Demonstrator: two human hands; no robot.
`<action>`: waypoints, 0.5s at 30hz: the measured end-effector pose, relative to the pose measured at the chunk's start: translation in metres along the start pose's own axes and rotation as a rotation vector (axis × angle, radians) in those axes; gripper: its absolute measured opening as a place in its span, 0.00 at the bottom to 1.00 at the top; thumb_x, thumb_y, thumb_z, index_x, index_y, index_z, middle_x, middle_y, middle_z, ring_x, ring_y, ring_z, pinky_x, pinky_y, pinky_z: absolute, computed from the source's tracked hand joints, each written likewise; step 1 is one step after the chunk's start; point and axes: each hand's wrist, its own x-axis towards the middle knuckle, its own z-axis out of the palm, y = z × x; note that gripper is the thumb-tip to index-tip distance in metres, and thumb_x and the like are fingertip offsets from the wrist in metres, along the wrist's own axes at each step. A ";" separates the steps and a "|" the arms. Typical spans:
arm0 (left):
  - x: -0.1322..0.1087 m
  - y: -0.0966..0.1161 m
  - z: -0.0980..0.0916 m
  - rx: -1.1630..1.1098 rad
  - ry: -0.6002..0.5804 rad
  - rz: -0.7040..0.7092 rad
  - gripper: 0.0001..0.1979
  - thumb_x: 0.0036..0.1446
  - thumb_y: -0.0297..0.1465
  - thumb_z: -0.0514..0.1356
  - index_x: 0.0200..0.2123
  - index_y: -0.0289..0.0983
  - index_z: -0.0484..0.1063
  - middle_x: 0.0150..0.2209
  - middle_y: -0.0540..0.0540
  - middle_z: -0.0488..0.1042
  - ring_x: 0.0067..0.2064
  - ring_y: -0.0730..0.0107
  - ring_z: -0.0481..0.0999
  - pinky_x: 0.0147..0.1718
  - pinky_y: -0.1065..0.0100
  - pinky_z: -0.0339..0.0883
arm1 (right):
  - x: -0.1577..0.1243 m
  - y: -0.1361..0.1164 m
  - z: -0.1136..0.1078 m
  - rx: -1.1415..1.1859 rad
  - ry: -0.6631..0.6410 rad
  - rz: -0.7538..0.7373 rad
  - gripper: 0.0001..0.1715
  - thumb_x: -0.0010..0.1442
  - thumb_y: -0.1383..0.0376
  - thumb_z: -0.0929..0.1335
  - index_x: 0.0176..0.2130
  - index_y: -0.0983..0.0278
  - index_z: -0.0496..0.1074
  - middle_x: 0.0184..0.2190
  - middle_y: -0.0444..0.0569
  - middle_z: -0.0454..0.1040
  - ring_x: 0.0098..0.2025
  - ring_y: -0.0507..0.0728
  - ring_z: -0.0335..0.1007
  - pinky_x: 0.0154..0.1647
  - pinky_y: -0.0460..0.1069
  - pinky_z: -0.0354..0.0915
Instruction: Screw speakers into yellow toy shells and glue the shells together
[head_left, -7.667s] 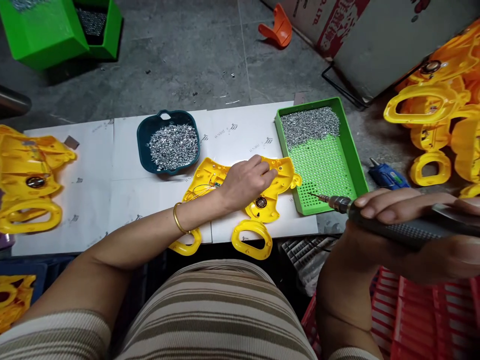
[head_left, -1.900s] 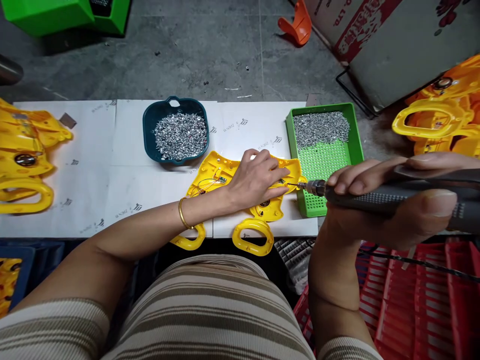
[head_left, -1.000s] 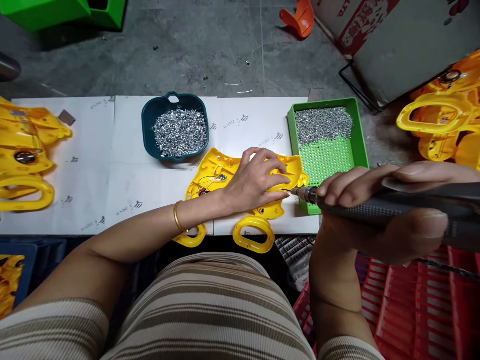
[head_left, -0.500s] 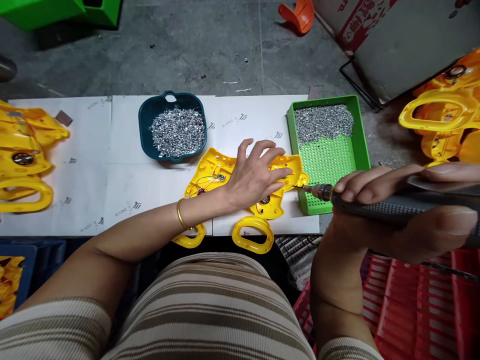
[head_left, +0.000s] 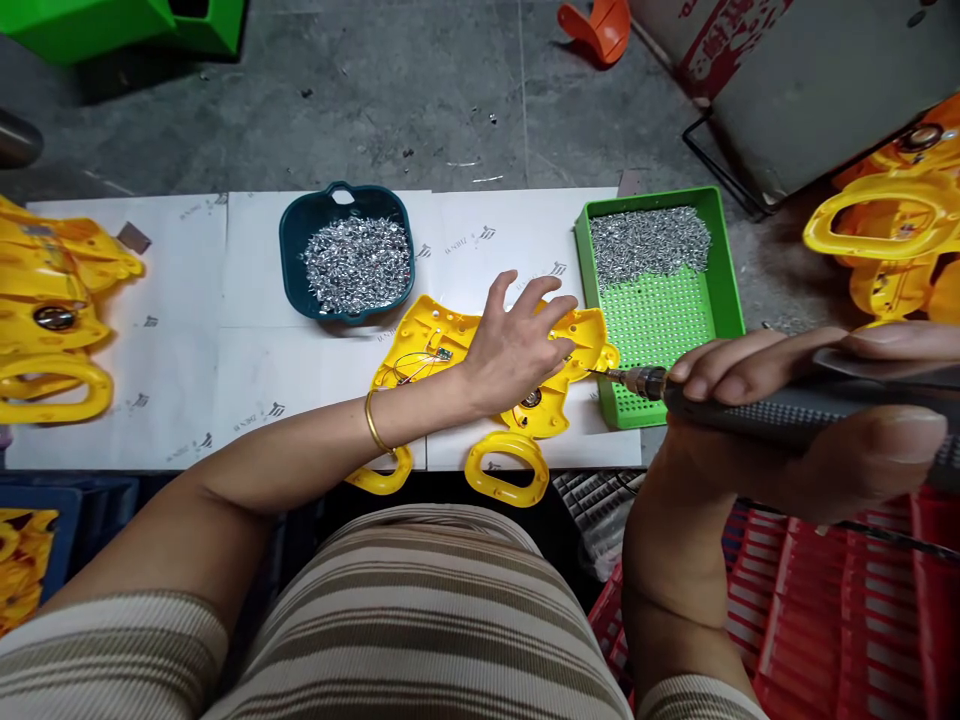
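Observation:
A yellow plastic shell [head_left: 431, 325] with ring-shaped handles, thin wires and a small circuit board lies in front of me, its inside facing up. Over its middle is my left hand [head_left: 514, 350], fingers apart and palm down; whether it touches the shell I cannot tell. My right hand [head_left: 795, 400] is wrapped round a dark electric screwdriver [head_left: 765, 412]. The screwdriver's thin bit points left, its tip close to the shell's right end. Part of the shell is hidden under my left hand and forearm.
Small metal screws fill a dark teal basin [head_left: 289, 265] behind the shell. A green basket [head_left: 731, 290] at the right holds more small metal pieces. Yellow shells [head_left: 71, 260] lie at the left, others [head_left: 877, 215] at the right. Red crates [head_left: 817, 600] stand below my right arm.
My left hand has shifted slightly right and away from me over the shell, its fingers rising a little. The screwdriver has hardly moved. The whole view has shifted slightly.

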 end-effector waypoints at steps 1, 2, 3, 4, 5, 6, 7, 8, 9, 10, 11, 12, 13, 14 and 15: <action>0.001 0.001 0.000 0.019 -0.003 0.003 0.07 0.60 0.30 0.60 0.34 0.43 0.79 0.57 0.49 0.70 0.61 0.53 0.60 0.59 0.44 0.48 | 0.000 0.000 0.000 -0.006 -0.002 0.011 0.23 0.61 0.50 0.64 0.26 0.65 0.72 0.19 0.42 0.59 0.20 0.51 0.63 0.21 0.50 0.63; 0.001 0.001 0.000 0.032 -0.007 0.010 0.08 0.61 0.29 0.59 0.34 0.43 0.79 0.57 0.49 0.70 0.61 0.53 0.60 0.59 0.44 0.48 | -0.001 0.000 0.000 -0.006 -0.003 0.014 0.24 0.61 0.50 0.64 0.26 0.65 0.71 0.18 0.42 0.59 0.20 0.51 0.63 0.21 0.50 0.63; 0.001 0.001 -0.001 0.038 -0.012 0.018 0.08 0.61 0.29 0.59 0.33 0.43 0.79 0.57 0.48 0.70 0.61 0.53 0.60 0.59 0.43 0.48 | -0.001 0.000 0.000 0.000 -0.003 0.007 0.23 0.61 0.50 0.65 0.26 0.65 0.71 0.19 0.42 0.59 0.20 0.51 0.63 0.21 0.50 0.63; 0.001 0.000 -0.001 0.034 -0.019 0.027 0.08 0.61 0.29 0.59 0.33 0.43 0.79 0.57 0.48 0.70 0.61 0.53 0.60 0.59 0.43 0.48 | -0.001 0.000 0.000 0.010 0.001 -0.004 0.22 0.61 0.51 0.65 0.27 0.64 0.71 0.19 0.43 0.60 0.21 0.51 0.64 0.21 0.50 0.64; 0.001 -0.001 -0.002 0.023 -0.026 0.032 0.08 0.61 0.31 0.59 0.34 0.43 0.79 0.57 0.47 0.70 0.62 0.52 0.60 0.59 0.42 0.48 | -0.001 0.001 0.000 0.021 0.003 -0.013 0.21 0.62 0.52 0.65 0.28 0.64 0.72 0.19 0.43 0.61 0.21 0.51 0.64 0.21 0.50 0.64; 0.000 -0.002 -0.002 0.008 -0.033 0.032 0.08 0.61 0.32 0.59 0.35 0.43 0.79 0.58 0.47 0.70 0.62 0.52 0.60 0.59 0.41 0.48 | 0.000 0.001 -0.001 0.033 0.006 -0.019 0.20 0.62 0.52 0.65 0.29 0.64 0.72 0.20 0.43 0.61 0.21 0.51 0.64 0.22 0.50 0.64; -0.001 -0.003 -0.002 -0.007 -0.039 0.027 0.07 0.61 0.33 0.60 0.35 0.43 0.79 0.58 0.47 0.69 0.62 0.51 0.60 0.59 0.41 0.48 | 0.001 0.001 -0.001 0.038 0.001 -0.021 0.20 0.62 0.52 0.65 0.29 0.64 0.72 0.20 0.43 0.62 0.21 0.51 0.64 0.22 0.50 0.64; -0.002 -0.004 -0.002 -0.020 -0.044 0.016 0.07 0.61 0.34 0.60 0.36 0.43 0.79 0.58 0.47 0.69 0.62 0.51 0.59 0.59 0.41 0.49 | 0.002 0.001 -0.001 0.037 -0.009 -0.017 0.20 0.62 0.52 0.64 0.28 0.64 0.72 0.19 0.43 0.61 0.21 0.51 0.64 0.21 0.50 0.65; -0.002 -0.004 -0.002 -0.029 -0.049 0.006 0.07 0.61 0.34 0.60 0.36 0.43 0.79 0.59 0.47 0.69 0.62 0.51 0.59 0.59 0.41 0.49 | 0.003 0.002 -0.001 0.030 -0.018 -0.013 0.21 0.62 0.52 0.64 0.28 0.63 0.72 0.19 0.42 0.61 0.20 0.50 0.63 0.21 0.50 0.65; -0.003 -0.005 -0.002 -0.035 -0.052 0.000 0.07 0.61 0.35 0.60 0.37 0.43 0.79 0.59 0.48 0.69 0.63 0.51 0.59 0.60 0.41 0.48 | 0.004 0.002 0.000 0.023 -0.023 -0.014 0.20 0.62 0.52 0.64 0.27 0.63 0.72 0.19 0.42 0.60 0.20 0.50 0.62 0.20 0.49 0.65; -0.003 -0.006 -0.001 -0.038 -0.055 -0.002 0.08 0.61 0.35 0.60 0.37 0.42 0.79 0.59 0.48 0.69 0.63 0.51 0.58 0.60 0.42 0.48 | 0.005 0.003 0.001 0.016 -0.022 -0.020 0.20 0.61 0.52 0.65 0.28 0.62 0.72 0.18 0.42 0.60 0.19 0.50 0.62 0.20 0.49 0.65; -0.004 -0.006 -0.001 -0.041 -0.058 -0.003 0.08 0.61 0.35 0.59 0.37 0.42 0.79 0.58 0.47 0.69 0.63 0.51 0.58 0.60 0.42 0.48 | 0.006 0.004 0.003 0.009 -0.017 -0.028 0.19 0.61 0.51 0.65 0.28 0.61 0.73 0.18 0.41 0.60 0.19 0.50 0.62 0.19 0.48 0.65; -0.003 -0.006 0.000 -0.042 -0.060 -0.003 0.08 0.61 0.35 0.59 0.37 0.42 0.79 0.58 0.47 0.69 0.63 0.51 0.58 0.60 0.42 0.47 | 0.007 0.004 0.004 0.000 -0.006 -0.031 0.19 0.60 0.51 0.65 0.29 0.61 0.72 0.18 0.41 0.60 0.18 0.50 0.61 0.18 0.48 0.65; -0.003 -0.006 0.000 -0.041 -0.063 -0.004 0.09 0.62 0.35 0.59 0.37 0.42 0.79 0.58 0.47 0.69 0.63 0.51 0.58 0.60 0.42 0.47 | 0.007 0.005 0.006 -0.012 0.008 -0.028 0.19 0.60 0.50 0.66 0.28 0.61 0.72 0.18 0.41 0.59 0.18 0.50 0.61 0.18 0.48 0.64; -0.003 -0.005 0.000 -0.038 -0.067 -0.005 0.09 0.62 0.35 0.59 0.37 0.42 0.79 0.58 0.47 0.69 0.62 0.51 0.58 0.60 0.42 0.47 | 0.007 0.005 0.008 -0.030 0.019 -0.015 0.19 0.59 0.49 0.66 0.27 0.60 0.71 0.17 0.41 0.58 0.17 0.50 0.60 0.17 0.49 0.64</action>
